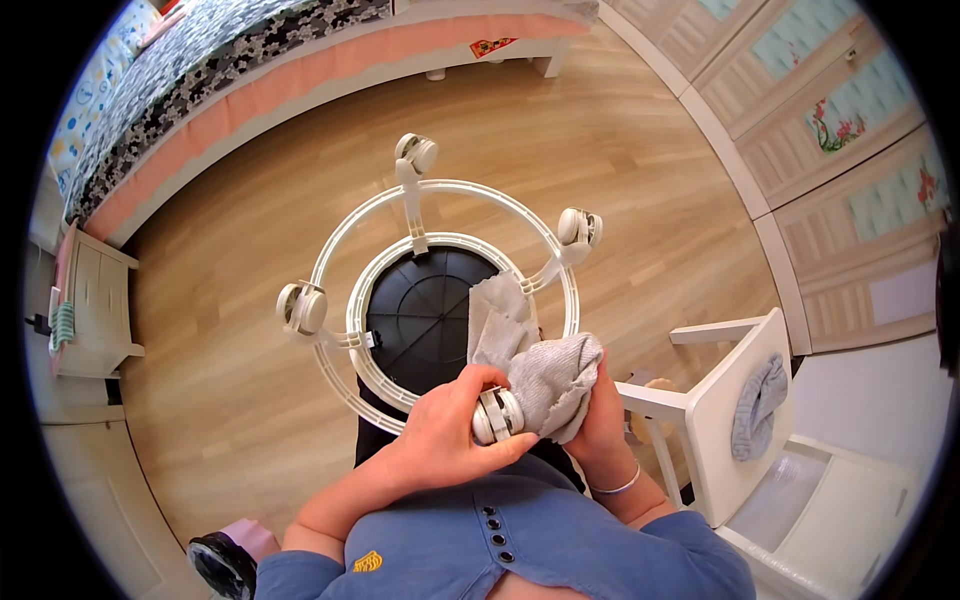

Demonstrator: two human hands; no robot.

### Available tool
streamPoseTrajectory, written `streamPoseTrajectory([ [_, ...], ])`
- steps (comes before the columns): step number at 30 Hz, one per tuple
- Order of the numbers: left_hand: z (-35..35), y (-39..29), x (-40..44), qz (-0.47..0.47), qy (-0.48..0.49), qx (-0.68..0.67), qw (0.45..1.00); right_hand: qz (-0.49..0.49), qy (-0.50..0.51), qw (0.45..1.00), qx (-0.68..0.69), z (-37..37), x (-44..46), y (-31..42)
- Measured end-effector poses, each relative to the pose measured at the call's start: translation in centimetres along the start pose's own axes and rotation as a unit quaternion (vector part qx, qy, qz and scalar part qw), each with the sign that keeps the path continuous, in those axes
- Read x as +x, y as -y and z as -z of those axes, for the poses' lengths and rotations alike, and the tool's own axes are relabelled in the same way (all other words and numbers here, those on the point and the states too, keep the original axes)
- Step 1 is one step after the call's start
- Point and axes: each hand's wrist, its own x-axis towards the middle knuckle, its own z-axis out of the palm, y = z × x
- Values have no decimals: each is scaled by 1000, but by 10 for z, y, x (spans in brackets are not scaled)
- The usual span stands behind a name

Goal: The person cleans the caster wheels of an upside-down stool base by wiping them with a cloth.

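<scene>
A round white frame [330,232] with caster wheels and a black underside [425,310] lies upturned in front of my body. My left hand [440,425] grips the nearest caster wheel [497,416], thumb below and fingers above it. In my right hand [598,415] is a bunched grey cloth [560,385], pressed against that wheel's right side. One end of the cloth drapes over the black underside. Other casters stick up at the far side [416,155], the left [301,308] and the right [579,230].
To my right stands a white stool [740,420] with a grey knitted item [760,408] on it. A bed [260,100] runs along the far left, and a small white cabinet [95,305] stands at left. Wardrobe doors [800,150] line the right.
</scene>
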Motion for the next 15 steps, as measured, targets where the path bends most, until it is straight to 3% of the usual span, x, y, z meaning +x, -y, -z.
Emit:
streamPoseTrajectory([
  [2,2,1,0,6,14,2,1000,-6,23,1000,18,2,0,0],
  [4,4,1,1,16,29,4,999,-6,-69,996,-60,-1,-2,-1],
  [7,3,2,-1,11,18,20,1000,19,-53,998,-11,15,-5,-7],
  [13,-2,5,-1,23,24,-104,994,120,-7,967,-223,14,-23,-4],
  [15,-1,2,0,42,39,-127,990,150,16,926,-346,12,-24,-3],
])
